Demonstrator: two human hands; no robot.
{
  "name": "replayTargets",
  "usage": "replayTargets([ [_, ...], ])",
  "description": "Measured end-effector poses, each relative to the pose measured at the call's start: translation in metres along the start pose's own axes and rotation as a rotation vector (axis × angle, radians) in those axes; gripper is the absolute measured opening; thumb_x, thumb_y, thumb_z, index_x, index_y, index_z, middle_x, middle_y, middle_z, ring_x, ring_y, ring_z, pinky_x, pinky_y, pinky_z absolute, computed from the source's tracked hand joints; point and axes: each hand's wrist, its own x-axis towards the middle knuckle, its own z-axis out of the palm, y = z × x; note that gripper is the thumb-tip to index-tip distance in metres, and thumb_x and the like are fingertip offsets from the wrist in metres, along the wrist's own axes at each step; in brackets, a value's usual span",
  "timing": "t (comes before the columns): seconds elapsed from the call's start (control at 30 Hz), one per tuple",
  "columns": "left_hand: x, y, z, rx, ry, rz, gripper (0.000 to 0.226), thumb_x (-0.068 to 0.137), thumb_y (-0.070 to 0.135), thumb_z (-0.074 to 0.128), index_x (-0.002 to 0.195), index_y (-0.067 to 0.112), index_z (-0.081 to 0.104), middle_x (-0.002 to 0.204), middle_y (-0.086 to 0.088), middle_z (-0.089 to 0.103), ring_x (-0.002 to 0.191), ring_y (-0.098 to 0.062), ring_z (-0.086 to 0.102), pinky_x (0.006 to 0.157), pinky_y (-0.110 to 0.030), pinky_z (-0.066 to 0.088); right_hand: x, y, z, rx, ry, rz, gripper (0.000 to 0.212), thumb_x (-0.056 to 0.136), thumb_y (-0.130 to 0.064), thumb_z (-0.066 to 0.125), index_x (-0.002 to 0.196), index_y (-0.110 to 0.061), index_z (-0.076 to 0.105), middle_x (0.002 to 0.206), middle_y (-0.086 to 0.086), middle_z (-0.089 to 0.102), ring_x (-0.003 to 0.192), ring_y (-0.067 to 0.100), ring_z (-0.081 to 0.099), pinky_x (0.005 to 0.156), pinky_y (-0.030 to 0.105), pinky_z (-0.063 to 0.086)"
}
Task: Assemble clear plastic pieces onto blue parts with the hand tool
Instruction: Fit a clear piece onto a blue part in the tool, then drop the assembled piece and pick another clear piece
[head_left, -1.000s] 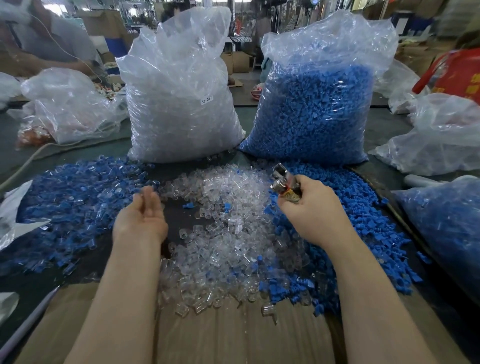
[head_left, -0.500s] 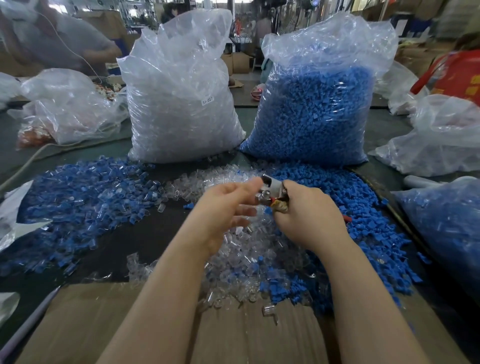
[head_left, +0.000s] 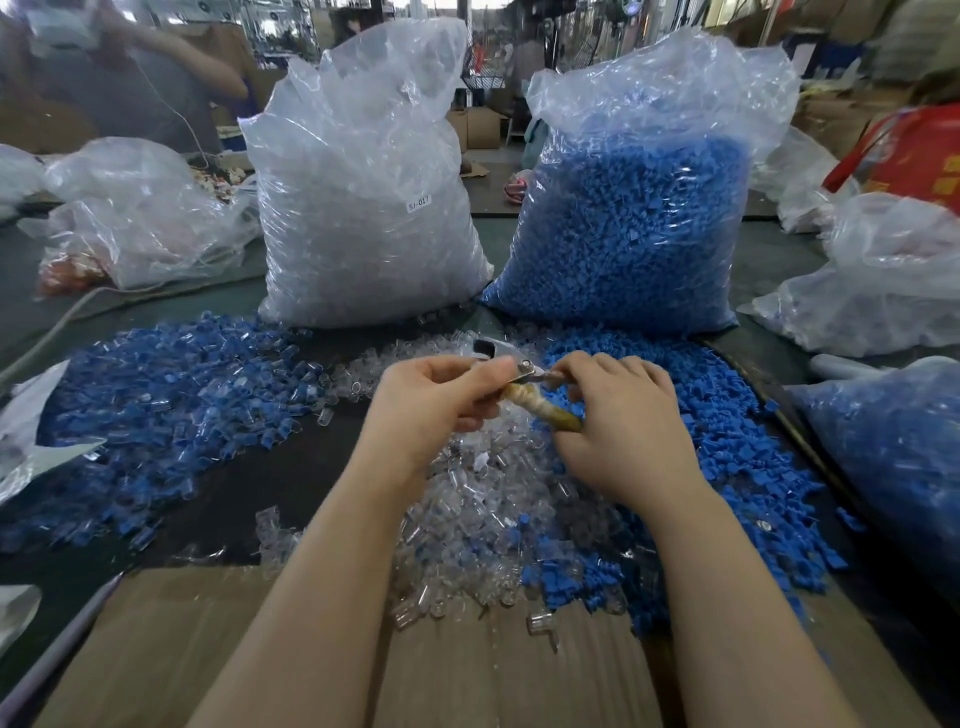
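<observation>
My left hand (head_left: 436, 400) and my right hand (head_left: 623, 421) meet over the middle of the table around the hand tool (head_left: 524, 387), a small metal plier with a yellowish wrapped handle. My right hand grips the handle, and my left hand's fingers are curled at the metal head. Any piece in the jaws is hidden. Below my hands lies a pile of clear plastic pieces (head_left: 483, 514). A heap of loose blue parts (head_left: 727, 467) spreads to the right. Blue parts with clear pieces on them (head_left: 171, 405) cover the left.
Two tall plastic bags stand behind: one of clear pieces (head_left: 363, 208), one of blue parts (head_left: 639, 223). More bags sit at the far left (head_left: 140, 213) and right (head_left: 893, 275), (head_left: 893, 457). Cardboard (head_left: 467, 665) covers the near table edge. A person (head_left: 119, 88) sits at the back left.
My left hand came from the left side of the clear pile across to the tool and closed on its head. My right hand tilted the tool down toward the left.
</observation>
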Motion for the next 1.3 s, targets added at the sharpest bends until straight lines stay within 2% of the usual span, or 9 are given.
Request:
replayTargets([
  [0.1,0.007,-0.004,-0.022,0.29,0.153,0.081,0.022,0.09,0.04,0.066,0.093,0.019,0.073,0.078,0.007,0.074,0.067,-0.002,0.066,0.063,-0.017,0.052,0.0,0.001,-0.001,0.044,0.033,0.082,0.022,0.086,-0.029,0.059,0.107,-0.031,0.052,0.074,-0.011,0.051,0.074,0.021,0.045,0.082,0.037,0.037],
  [0.23,0.016,-0.018,-0.065,0.983,0.477,0.009,0.027,0.096,0.035,0.06,0.12,0.023,0.068,0.114,-0.001,0.069,0.099,-0.02,0.062,0.083,-0.035,0.045,-0.002,0.012,0.0,0.113,0.148,0.279,0.009,0.093,-0.026,0.052,0.1,-0.031,0.05,0.064,-0.003,0.053,0.059,0.026,0.05,0.052,0.032,0.034],
  [0.43,0.021,-0.033,-0.085,1.26,0.434,-0.151,0.036,0.1,0.022,0.051,0.134,0.011,0.059,0.131,-0.022,0.051,0.117,-0.041,0.052,0.092,-0.047,0.045,-0.003,0.023,0.005,-0.003,0.128,0.531,0.015,0.096,-0.028,0.053,0.104,-0.016,0.048,0.067,0.003,0.049,0.053,0.021,0.043,0.045,0.026,0.025],
  [0.53,0.019,-0.036,-0.083,1.263,0.414,-0.136,0.034,0.099,0.02,0.054,0.131,0.01,0.06,0.13,-0.019,0.049,0.115,-0.04,0.052,0.09,-0.047,0.045,-0.008,0.025,0.008,-0.101,0.027,0.615,0.018,0.092,-0.023,0.058,0.1,-0.009,0.049,0.07,0.005,0.051,0.051,0.02,0.043,0.044,0.026,0.026],
  [0.67,0.018,-0.036,-0.08,1.254,0.386,-0.117,0.024,0.097,0.019,0.059,0.119,0.014,0.068,0.125,-0.013,0.06,0.111,-0.034,0.057,0.087,-0.044,0.049,-0.008,0.025,0.009,-0.1,-0.058,0.68,0.025,0.091,-0.026,0.061,0.105,-0.008,0.052,0.097,0.012,0.06,0.062,0.026,0.046,0.047,0.028,0.026],
  [0.97,0.018,-0.031,-0.077,1.194,0.421,-0.157,0.013,0.092,0.016,0.068,0.102,0.011,0.075,0.106,-0.014,0.07,0.101,-0.032,0.063,0.077,-0.04,0.051,-0.009,0.023,0.012,-0.117,-0.139,0.621,0.025,0.088,-0.024,0.065,0.074,-0.016,0.045,0.091,0.009,0.06,0.063,0.027,0.052,0.054,0.032,0.041],
  [1.13,0.018,-0.028,-0.073,0.902,0.408,-0.113,0.008,0.081,0.022,0.08,0.085,0.018,0.075,0.089,-0.003,0.072,0.079,-0.017,0.062,0.07,-0.031,0.048,-0.008,0.024,0.011,-0.119,-0.127,0.61,0.017,0.09,-0.026,0.062,0.088,-0.016,0.048,0.098,0.009,0.058,0.058,0.023,0.046,0.052,0.032,0.037],
  [1.23,0.015,-0.026,-0.063,0.664,0.359,-0.054,0.017,0.074,0.025,0.086,0.072,0.02,0.07,0.066,0.002,0.071,0.067,-0.016,0.068,0.065,-0.032,0.056,-0.008,0.024,0.012,-0.106,-0.076,0.613,0.017,0.09,-0.024,0.061,0.089,-0.016,0.046,0.082,0.005,0.052,0.055,0.018,0.041,0.046,0.028,0.028],
  [1.3,0.015,-0.024,-0.056,0.513,0.313,-0.027,0.016,0.075,0.021,0.085,0.076,0.016,0.07,0.069,-0.001,0.073,0.069,-0.021,0.072,0.067,-0.036,0.06,-0.006,0.024,0.012,-0.089,-0.03,0.614,0.018,0.09,-0.024,0.061,0.095,-0.014,0.046,0.071,0.002,0.048,0.053,0.018,0.043,0.043,0.027,0.027],
])
